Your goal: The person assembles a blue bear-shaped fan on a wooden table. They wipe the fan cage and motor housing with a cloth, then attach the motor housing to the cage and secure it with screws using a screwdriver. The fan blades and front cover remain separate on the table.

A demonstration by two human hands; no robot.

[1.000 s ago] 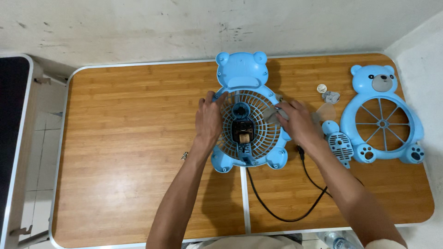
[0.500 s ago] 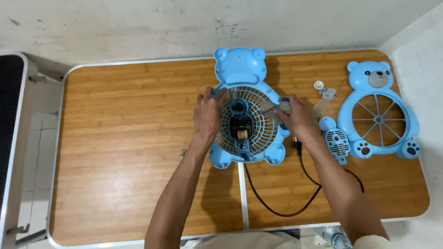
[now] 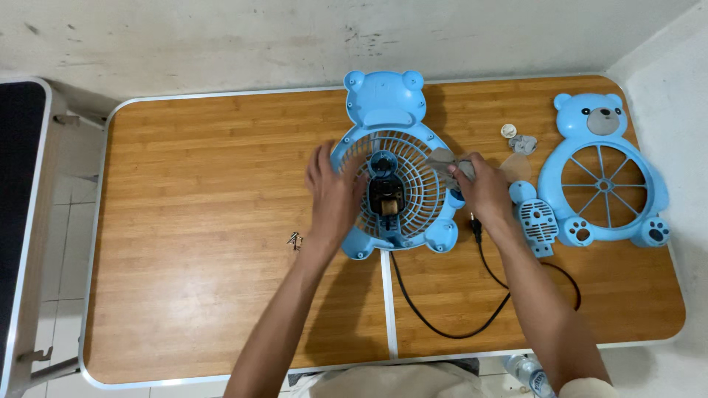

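1. My left hand [image 3: 333, 193] lies flat and open against the left rim of the blue bear-shaped fan housing [image 3: 391, 147]; my right hand [image 3: 483, 190] pinches a grey cloth [image 3: 442, 162] at its right edge.
2. The housing sits mid-desk [image 3: 199, 221], motor [image 3: 386, 197] exposed; I judge it light, rigid plastic, with thin grille ribs likely fragile, best gripped by the rim.
3. The matching front cover [image 3: 601, 173] lies to the right; the black cord [image 3: 442, 324] trails toward me.
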